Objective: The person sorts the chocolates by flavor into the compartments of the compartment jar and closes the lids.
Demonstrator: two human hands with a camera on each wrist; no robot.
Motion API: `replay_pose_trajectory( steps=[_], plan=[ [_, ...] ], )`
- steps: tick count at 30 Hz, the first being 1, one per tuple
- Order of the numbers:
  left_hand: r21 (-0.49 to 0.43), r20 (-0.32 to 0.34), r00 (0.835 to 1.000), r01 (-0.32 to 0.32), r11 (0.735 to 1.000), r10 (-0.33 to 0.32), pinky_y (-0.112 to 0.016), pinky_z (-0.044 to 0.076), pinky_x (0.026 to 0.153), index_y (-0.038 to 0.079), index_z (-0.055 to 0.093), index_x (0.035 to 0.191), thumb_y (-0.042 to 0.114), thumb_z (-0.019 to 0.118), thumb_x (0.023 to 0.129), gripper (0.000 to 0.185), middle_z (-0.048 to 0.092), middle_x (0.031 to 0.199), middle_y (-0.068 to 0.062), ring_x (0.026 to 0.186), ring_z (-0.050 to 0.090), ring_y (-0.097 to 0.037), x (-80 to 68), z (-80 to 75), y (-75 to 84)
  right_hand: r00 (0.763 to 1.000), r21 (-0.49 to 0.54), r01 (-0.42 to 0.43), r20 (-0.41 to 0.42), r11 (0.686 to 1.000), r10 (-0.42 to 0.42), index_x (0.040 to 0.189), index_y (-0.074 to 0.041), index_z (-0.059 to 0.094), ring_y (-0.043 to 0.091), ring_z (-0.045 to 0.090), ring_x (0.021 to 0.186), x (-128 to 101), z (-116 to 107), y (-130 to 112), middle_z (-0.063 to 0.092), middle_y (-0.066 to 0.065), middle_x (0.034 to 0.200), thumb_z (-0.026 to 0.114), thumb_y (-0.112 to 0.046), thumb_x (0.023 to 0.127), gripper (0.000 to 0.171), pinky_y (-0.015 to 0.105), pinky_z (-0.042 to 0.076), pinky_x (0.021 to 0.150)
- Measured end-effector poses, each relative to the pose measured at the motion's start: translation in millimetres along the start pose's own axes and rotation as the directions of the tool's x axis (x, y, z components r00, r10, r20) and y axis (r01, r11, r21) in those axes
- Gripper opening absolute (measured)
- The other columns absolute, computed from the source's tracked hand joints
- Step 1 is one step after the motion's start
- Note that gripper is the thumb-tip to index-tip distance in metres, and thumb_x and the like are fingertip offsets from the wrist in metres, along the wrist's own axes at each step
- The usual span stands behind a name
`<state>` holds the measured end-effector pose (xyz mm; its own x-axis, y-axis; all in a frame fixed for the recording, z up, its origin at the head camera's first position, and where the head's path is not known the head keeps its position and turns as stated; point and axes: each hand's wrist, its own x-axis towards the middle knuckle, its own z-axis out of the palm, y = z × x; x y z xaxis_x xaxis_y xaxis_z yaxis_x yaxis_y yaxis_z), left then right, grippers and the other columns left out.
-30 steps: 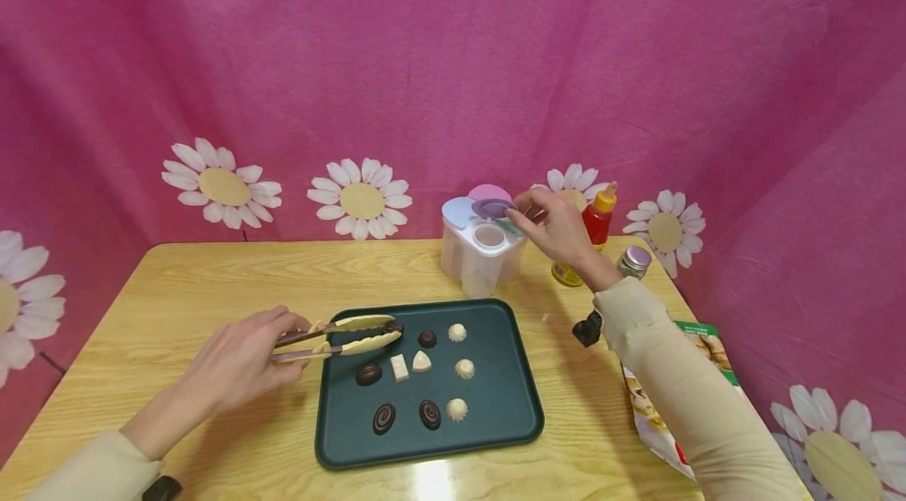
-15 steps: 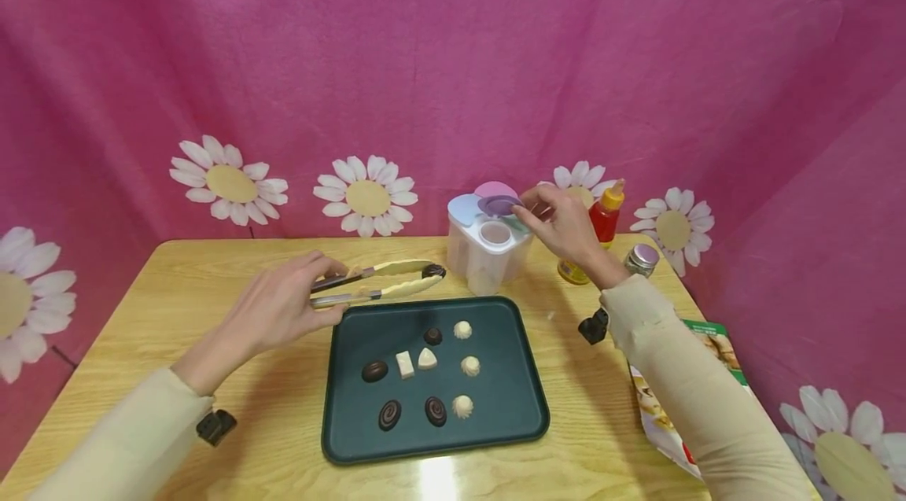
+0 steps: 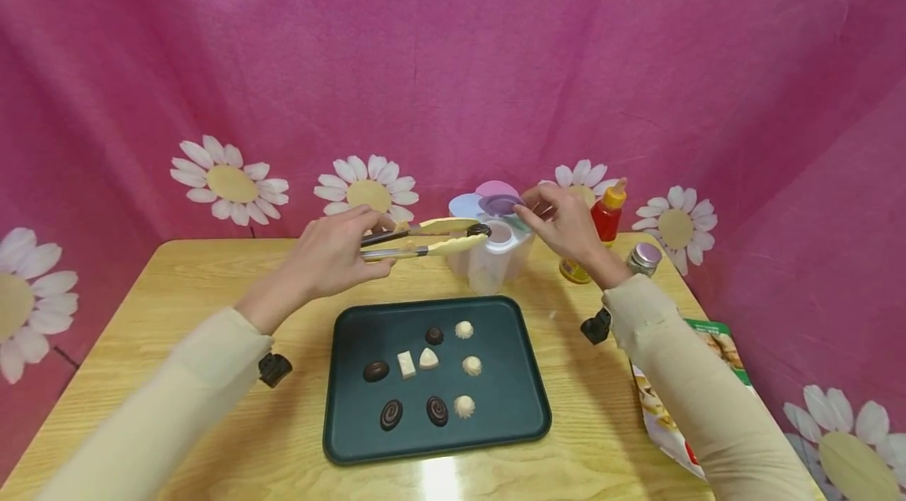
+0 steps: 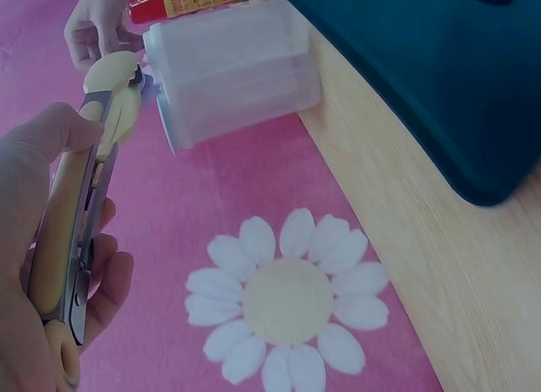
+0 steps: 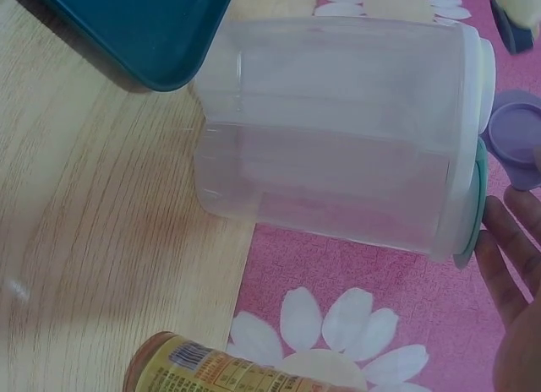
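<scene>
My left hand (image 3: 340, 253) grips cream-tipped tongs (image 3: 425, 237) that pinch a dark chocolate (image 3: 480, 230) just above the open hole of a clear plastic container (image 3: 491, 257). My right hand (image 3: 559, 224) pinches the container's purple lid flap (image 3: 499, 204), holding it raised. In the left wrist view the tongs (image 4: 80, 215) point at the container (image 4: 228, 71). The right wrist view shows the container (image 5: 338, 130) on its side in the picture, with the purple flap (image 5: 516, 138) by my fingers (image 5: 511, 240). A dark green tray (image 3: 510, 414) holds several dark and white chocolates.
A red squeeze bottle (image 3: 605, 214), a yellow jar (image 3: 569, 271) and a small purple-capped jar (image 3: 640, 257) stand right of the container. A printed packet (image 3: 679, 399) lies at the table's right edge. A pink daisy cloth hangs close behind.
My left hand has lifted the tongs and the dark chocolate from the tray's left side up and right to above the container. The right hand has stayed on the purple flap.
</scene>
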<state>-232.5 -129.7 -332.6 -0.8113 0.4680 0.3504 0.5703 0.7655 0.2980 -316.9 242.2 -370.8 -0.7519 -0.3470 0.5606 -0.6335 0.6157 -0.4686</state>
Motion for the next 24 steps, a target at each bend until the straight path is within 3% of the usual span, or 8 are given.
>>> replay_pose_trajectory(
  steps=[6, 16, 24],
  plan=[
    [-0.001, 0.002, 1.000, -0.004, 1.000, 0.004, -0.031, 0.047, 0.064, 0.012, 0.073, 0.121, 0.029, 0.084, 0.083, 0.043, 0.075, 0.105, -0.004, 0.077, 0.060, -0.017, 16.8, 11.1, 8.6, 1.000, 0.006, 0.006, -0.011, 1.000, -0.006, 0.102, 0.000, 0.074, 0.026, 0.075, 0.078, -1, 1, 2, 0.077, 0.014, 0.092, 0.079, -0.012, 0.094, 0.015, 0.027, 0.060, 0.071],
    [-0.025, 0.021, 1.000, 0.019, 1.000, -0.018, -0.030, 0.045, 0.064, 0.012, 0.074, 0.120, 0.030, 0.083, 0.083, 0.042, 0.075, 0.108, -0.003, 0.079, 0.058, -0.018, 30.7, 22.8, 9.4, 1.000, 0.010, 0.013, -0.018, 1.000, -0.013, 0.101, -0.001, 0.074, 0.026, 0.075, 0.078, 0, 0, 3, 0.077, 0.014, 0.091, 0.080, -0.011, 0.093, 0.015, 0.024, 0.059, 0.071],
    [-0.006, 0.034, 0.999, 0.034, 0.999, -0.034, -0.032, 0.049, 0.067, 0.012, 0.073, 0.123, 0.033, 0.085, 0.082, 0.048, 0.075, 0.110, -0.004, 0.082, 0.060, -0.019, 27.9, 18.7, 10.4, 1.000, 0.015, 0.002, -0.013, 1.000, -0.002, 0.102, -0.001, 0.074, 0.026, 0.074, 0.079, 0, 1, 3, 0.078, 0.014, 0.092, 0.079, -0.012, 0.094, 0.014, 0.036, 0.062, 0.072]
  ],
)
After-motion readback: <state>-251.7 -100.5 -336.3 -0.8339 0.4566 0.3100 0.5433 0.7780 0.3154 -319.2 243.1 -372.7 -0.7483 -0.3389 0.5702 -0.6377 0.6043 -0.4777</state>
